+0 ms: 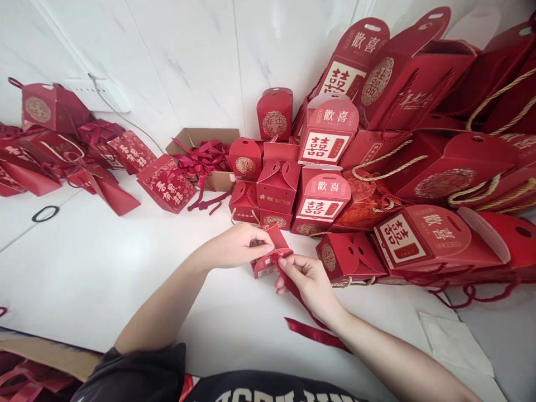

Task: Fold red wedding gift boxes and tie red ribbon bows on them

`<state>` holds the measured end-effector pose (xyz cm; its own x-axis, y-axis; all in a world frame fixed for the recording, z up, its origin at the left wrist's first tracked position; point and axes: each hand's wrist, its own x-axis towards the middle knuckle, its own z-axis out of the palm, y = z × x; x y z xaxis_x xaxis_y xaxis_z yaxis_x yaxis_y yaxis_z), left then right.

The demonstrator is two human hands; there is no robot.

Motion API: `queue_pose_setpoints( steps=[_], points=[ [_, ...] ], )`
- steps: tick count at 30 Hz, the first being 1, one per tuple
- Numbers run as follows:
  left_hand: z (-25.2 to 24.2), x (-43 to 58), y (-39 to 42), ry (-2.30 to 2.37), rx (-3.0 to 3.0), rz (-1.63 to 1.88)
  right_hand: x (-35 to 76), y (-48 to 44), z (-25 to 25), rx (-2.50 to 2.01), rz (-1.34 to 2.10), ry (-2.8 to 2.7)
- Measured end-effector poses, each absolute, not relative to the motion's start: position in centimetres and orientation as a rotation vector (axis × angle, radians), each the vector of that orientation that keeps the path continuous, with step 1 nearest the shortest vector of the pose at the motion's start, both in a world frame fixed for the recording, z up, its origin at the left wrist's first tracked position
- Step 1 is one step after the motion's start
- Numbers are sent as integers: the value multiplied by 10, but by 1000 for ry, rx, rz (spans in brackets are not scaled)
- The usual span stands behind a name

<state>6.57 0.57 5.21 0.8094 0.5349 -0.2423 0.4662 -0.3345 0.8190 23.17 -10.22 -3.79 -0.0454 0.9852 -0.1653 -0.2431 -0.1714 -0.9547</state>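
A small red gift box (263, 263) stands on the white table in front of me, partly hidden by my fingers. My left hand (234, 245) is closed on its top edge from the left. On the right side of the box, my right hand (307, 276) pinches a dark red satin ribbon (302, 298) close to the top flap. The ribbon passes under my right hand, and its loose tail lies on the table below my wrist. Whether the ribbon goes through a hole in the box is hidden by my fingers.
Stacked red gift boxes (322, 148) with gold print and rope handles crowd the right. A cardboard box (224, 181) of ribbons stands at the back. More red boxes (165, 184) are at the left, beside a black ring (45, 214). A cable (125, 120) runs along the wall.
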Motion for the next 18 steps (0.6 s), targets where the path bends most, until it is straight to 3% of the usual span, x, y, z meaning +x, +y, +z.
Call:
queue_pose_setpoints(
  steps=[18],
  points=[
    [58,65,4,719,2007,28,228,-101,-35,-1113,1494,-876]
  ],
)
